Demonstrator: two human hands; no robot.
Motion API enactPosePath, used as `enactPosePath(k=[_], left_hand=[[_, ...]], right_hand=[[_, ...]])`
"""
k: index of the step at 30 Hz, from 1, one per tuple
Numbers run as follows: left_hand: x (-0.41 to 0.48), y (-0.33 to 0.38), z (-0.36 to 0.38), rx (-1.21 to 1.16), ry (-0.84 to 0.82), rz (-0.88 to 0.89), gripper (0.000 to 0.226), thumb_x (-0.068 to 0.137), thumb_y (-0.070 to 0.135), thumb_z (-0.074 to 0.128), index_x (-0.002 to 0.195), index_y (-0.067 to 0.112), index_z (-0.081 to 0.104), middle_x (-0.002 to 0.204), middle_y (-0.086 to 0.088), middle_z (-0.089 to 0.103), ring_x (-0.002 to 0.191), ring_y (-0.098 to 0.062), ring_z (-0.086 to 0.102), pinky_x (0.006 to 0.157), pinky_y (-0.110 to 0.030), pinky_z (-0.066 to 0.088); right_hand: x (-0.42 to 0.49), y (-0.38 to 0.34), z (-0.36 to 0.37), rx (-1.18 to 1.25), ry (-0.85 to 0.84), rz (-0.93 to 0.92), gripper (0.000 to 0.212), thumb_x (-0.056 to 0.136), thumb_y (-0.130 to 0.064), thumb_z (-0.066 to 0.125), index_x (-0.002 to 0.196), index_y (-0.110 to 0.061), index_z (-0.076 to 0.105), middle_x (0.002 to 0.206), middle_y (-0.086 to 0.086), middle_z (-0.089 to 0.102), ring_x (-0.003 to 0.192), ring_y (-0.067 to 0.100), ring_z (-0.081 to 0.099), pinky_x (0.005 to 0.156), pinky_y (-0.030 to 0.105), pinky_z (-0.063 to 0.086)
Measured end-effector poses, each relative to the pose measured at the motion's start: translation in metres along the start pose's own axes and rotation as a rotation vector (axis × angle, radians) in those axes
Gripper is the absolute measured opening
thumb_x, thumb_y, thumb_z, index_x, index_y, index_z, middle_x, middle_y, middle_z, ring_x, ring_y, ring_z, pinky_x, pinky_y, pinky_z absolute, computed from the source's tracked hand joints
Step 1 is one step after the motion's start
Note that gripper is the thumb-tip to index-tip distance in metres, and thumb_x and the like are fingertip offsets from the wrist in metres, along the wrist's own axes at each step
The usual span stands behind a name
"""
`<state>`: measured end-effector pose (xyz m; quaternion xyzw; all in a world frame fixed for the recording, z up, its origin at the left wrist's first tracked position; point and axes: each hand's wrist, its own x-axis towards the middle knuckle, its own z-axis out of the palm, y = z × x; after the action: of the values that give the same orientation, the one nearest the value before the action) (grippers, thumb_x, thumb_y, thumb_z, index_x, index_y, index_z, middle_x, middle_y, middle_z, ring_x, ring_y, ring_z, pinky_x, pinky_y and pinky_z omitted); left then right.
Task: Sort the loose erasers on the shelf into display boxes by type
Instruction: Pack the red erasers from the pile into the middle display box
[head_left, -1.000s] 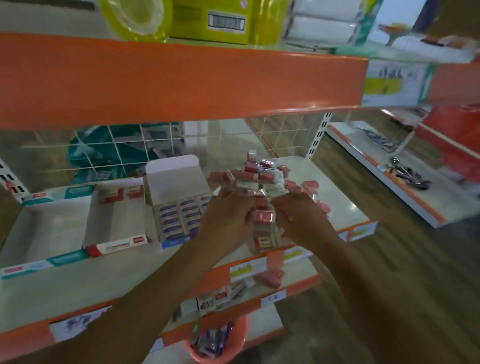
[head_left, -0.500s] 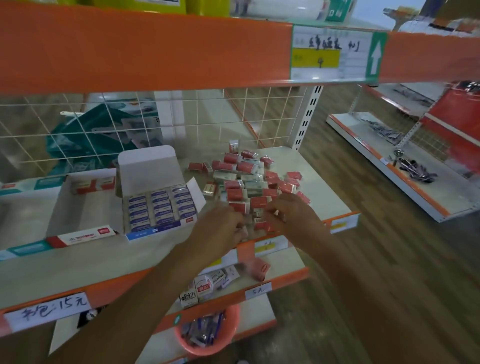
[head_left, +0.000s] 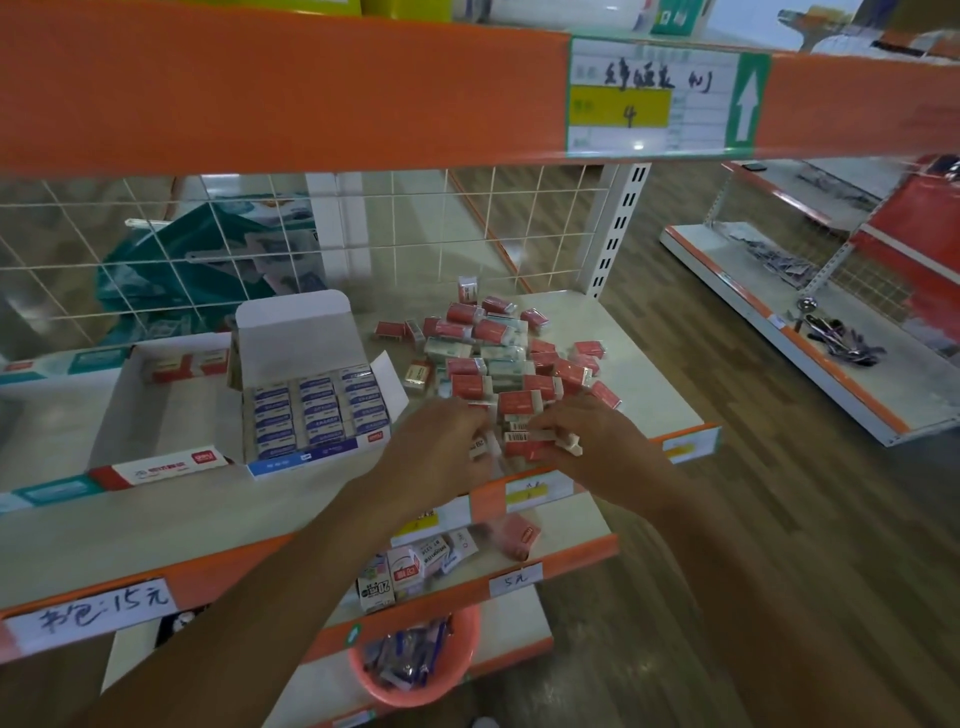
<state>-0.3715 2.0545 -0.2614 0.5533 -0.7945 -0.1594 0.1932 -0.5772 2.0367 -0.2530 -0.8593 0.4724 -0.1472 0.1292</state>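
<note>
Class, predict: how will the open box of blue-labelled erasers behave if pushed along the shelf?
The open box looks packed full, so it would probably slide flat rather than tip. Its raised lid flap is thin card, likely to bend if pushed there.

Upper shelf tag (head_left: 654, 98) shows a 4 on yellow, with a white up-arrow on green beside it. Handwritten label (head_left: 104, 609) reads 15元, smaller label (head_left: 515, 578) says 5元. Small carton (head_left: 375, 593) carries 20.

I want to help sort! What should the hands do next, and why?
Probably carry the red erasers that the left hand and right hand grip over to the red-labelled display box: it looks nearly empty, while the blue box beside it looks full.
</note>
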Motion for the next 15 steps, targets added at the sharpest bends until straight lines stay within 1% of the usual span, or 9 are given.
enactPosePath(k=[2,4,6,7,9,11,12,13,15], left_hand=[[0.001,0.0,-0.003,-0.004,0.026,0.01,0.025,0.08,0.029,0.062,0.101,0.016,0.069,0.093,-0.001,0.064,0.085,-0.016,0.058,0.075,-0.034,0.049],[0.001,-0.001,-0.006,-0.054,0.064,0.002,0.026,0.083,0.031,0.063,0.103,0.016,0.068,0.095,-0.001,0.062,0.088,-0.016,0.058,0.076,-0.031,0.048],[0.001,-0.003,-0.01,-0.138,0.098,-0.024,0.033,0.081,0.035,0.063,0.109,0.018,0.066,0.096,0.002,0.06,0.087,-0.013,0.057,0.072,-0.022,0.045],[0.0,-0.004,-0.013,-0.181,0.116,-0.039,0.034,0.079,0.036,0.063,0.11,0.02,0.066,0.093,0.007,0.059,0.084,-0.008,0.057,0.069,-0.017,0.042],[-0.003,-0.004,-0.021,-0.278,0.141,-0.068,0.025,0.08,0.031,0.065,0.104,0.023,0.066,0.083,0.016,0.055,0.075,-0.001,0.056,0.064,-0.01,0.04],[-0.007,-0.007,-0.031,-0.383,0.145,-0.123,0.015,0.08,0.022,0.068,0.093,0.026,0.062,0.08,0.016,0.058,0.073,0.002,0.057,0.064,-0.009,0.044],[-0.01,-0.009,-0.036,-0.435,0.147,-0.156,0.016,0.079,0.021,0.07,0.09,0.026,0.059,0.082,0.015,0.06,0.074,0.001,0.059,0.065,-0.01,0.046],[-0.012,-0.013,-0.04,-0.484,0.157,-0.188,0.017,0.078,0.021,0.071,0.088,0.027,0.058,0.084,0.014,0.062,0.075,0.001,0.06,0.066,-0.011,0.047],[-0.019,-0.021,-0.049,-0.578,0.191,-0.248,0.021,0.076,0.018,0.072,0.086,0.028,0.056,0.087,0.011,0.065,0.077,-0.002,0.063,0.066,-0.012,0.049]], right_hand=[[0.002,-0.003,0.0,0.033,0.007,0.029,0.027,0.086,-0.018,0.07,0.113,-0.017,0.068,0.097,-0.011,0.061,0.078,-0.008,0.043,0.071,0.0,0.031],[0.005,-0.007,-0.001,0.095,0.034,0.053,0.029,0.087,-0.019,0.069,0.116,-0.021,0.067,0.094,-0.015,0.057,0.076,-0.009,0.048,0.068,0.002,0.035],[0.009,-0.011,-0.002,0.196,0.059,0.071,0.029,0.088,-0.021,0.067,0.116,-0.025,0.066,0.093,-0.016,0.058,0.078,-0.002,0.054,0.068,0.006,0.04],[0.011,-0.014,-0.003,0.247,0.068,0.078,0.027,0.088,-0.021,0.066,0.115,-0.025,0.067,0.093,-0.016,0.059,0.08,0.001,0.055,0.068,0.009,0.042],[0.015,-0.021,-0.005,0.326,0.078,0.129,0.023,0.088,-0.023,0.067,0.111,-0.028,0.067,0.093,-0.016,0.061,0.081,0.001,0.058,0.068,0.01,0.044],[0.021,-0.031,-0.006,0.389,0.088,0.177,0.018,0.087,-0.025,0.067,0.104,-0.032,0.065,0.09,-0.019,0.063,0.081,-0.005,0.059,0.068,0.007,0.043],[0.024,-0.036,-0.007,0.428,0.091,0.191,0.016,0.087,-0.024,0.068,0.1,-0.032,0.064,0.088,-0.019,0.064,0.08,-0.005,0.06,0.068,0.007,0.045],[0.028,-0.042,-0.006,0.481,0.094,0.203,0.015,0.087,-0.021,0.068,0.097,-0.031,0.064,0.087,-0.016,0.066,0.079,-0.002,0.063,0.07,0.012,0.049],[0.033,-0.053,-0.004,0.603,0.089,0.209,0.016,0.087,-0.014,0.067,0.096,-0.026,0.064,0.086,-0.004,0.069,0.08,0.014,0.067,0.076,0.031,0.057]])
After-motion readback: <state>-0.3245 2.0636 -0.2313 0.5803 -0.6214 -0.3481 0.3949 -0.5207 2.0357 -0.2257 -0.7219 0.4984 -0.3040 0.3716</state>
